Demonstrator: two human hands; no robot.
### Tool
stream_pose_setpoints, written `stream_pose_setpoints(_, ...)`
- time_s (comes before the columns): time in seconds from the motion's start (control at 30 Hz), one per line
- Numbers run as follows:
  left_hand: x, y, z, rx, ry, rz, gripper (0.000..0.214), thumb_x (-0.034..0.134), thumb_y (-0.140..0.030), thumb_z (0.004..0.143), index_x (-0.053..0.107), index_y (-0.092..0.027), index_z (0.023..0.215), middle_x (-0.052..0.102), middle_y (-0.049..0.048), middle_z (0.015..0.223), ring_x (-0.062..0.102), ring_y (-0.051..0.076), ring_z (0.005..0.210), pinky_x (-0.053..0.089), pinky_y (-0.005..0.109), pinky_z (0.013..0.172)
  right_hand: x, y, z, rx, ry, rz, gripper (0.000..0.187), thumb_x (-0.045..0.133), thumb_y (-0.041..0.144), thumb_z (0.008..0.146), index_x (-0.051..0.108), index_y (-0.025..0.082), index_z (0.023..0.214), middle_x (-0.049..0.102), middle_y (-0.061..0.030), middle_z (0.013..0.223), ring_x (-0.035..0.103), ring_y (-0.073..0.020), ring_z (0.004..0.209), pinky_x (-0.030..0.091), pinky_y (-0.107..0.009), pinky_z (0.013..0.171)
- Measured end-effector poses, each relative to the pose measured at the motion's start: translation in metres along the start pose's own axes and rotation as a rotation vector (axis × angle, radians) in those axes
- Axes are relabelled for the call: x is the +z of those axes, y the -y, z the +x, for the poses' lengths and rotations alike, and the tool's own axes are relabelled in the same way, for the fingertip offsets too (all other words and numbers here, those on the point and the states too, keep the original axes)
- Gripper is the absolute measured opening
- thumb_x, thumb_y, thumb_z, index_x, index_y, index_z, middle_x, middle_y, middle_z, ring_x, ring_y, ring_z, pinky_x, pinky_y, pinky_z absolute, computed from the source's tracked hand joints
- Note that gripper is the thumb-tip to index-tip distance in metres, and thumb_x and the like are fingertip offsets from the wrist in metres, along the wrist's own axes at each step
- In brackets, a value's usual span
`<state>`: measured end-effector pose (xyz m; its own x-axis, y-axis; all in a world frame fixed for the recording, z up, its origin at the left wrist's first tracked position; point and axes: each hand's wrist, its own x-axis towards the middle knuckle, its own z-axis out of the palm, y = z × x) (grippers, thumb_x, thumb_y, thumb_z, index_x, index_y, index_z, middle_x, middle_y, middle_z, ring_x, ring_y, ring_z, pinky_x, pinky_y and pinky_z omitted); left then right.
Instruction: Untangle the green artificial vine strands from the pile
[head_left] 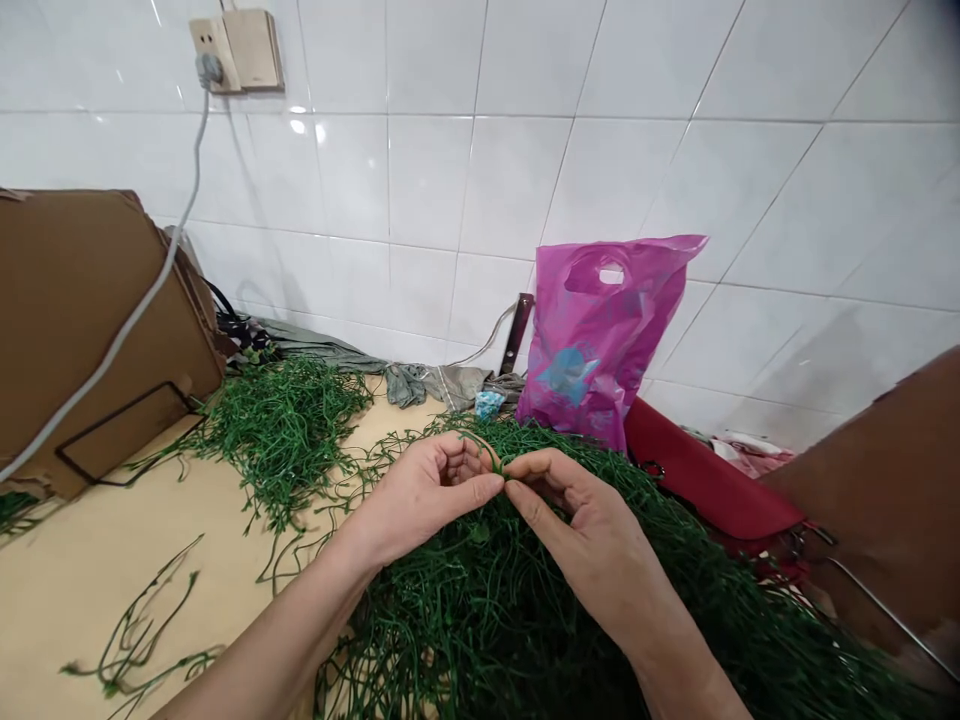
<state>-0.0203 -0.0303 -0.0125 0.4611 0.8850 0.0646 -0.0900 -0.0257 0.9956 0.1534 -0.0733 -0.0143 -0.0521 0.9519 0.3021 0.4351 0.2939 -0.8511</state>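
Note:
Close together in the middle, my left hand (420,495) and my right hand (592,540) meet at their fingertips. Between them is a thin green stem (491,455), looking like plastic artificial greenery, pinched by both thumbs and forefingers. Part of it is covered by my fingers. A large heap of similar green stems (457,610) spreads beneath both hands and off to the right. To the left of my left hand lies a smaller heap of stems (289,425). A few loose stems (139,635) rest on the tan surface (52,580) at the lower left.
A pink plastic bag (600,340) leans on the white tiled wall. Beside it is a red bag (712,480), with a brown panel (892,500) at the right. At left stands a cardboard box (82,310), crossed by a grey power cord (131,320) plugged into a wall socket (214,50).

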Motion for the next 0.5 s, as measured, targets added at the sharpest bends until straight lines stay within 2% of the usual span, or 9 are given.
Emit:
stream_pose_setpoints(0.2,-0.004,0.002,0.0,-0.156,0.081,-0.243,0.03,0.084,-0.035,0.069,0.064,-0.015,0.08,0.062,-0.0021,0.072,0.057,0.01,0.067,0.041,0.023,0.069,-0.01,0.002,0.001,-0.058,-0.022,-0.115,0.017,0.056,0.034,0.092,0.07,0.024,0.09,0.069,0.0004,0.078,0.062,-0.0167,0.072,0.051,-0.027,0.071)
stream_pose_setpoints(0.3,-0.005,0.003,0.001,-0.182,0.091,-0.268,0.028,0.082,-0.036,0.073,0.065,-0.015,0.083,0.061,-0.0021,0.072,0.056,0.008,0.067,0.04,0.021,0.067,-0.016,0.001,0.001,-0.047,0.037,-0.17,0.019,0.053,0.034,0.095,0.07,0.025,0.089,0.067,0.0018,0.074,0.061,-0.0159,0.069,0.049,-0.026,0.066)
stream_pose_setpoints(0.4,-0.005,0.004,0.001,-0.114,0.093,-0.235,0.03,0.082,-0.038,0.074,0.063,-0.015,0.083,0.06,-0.0022,0.073,0.055,0.009,0.071,0.041,0.022,0.071,-0.018,0.0,0.001,-0.031,0.073,-0.152,0.02,0.053,0.035,0.095,0.07,0.024,0.093,0.073,-0.0003,0.085,0.066,-0.0176,0.08,0.051,-0.028,0.077)
stream_pose_setpoints(0.5,-0.004,0.004,0.002,-0.028,0.055,-0.128,0.031,0.081,-0.038,0.075,0.062,-0.016,0.085,0.06,-0.0015,0.079,0.055,0.011,0.076,0.043,0.024,0.076,-0.017,-0.001,0.001,-0.034,0.025,-0.128,0.028,0.049,0.04,0.097,0.071,0.024,0.102,0.075,-0.0044,0.103,0.068,-0.021,0.099,0.05,-0.033,0.092)
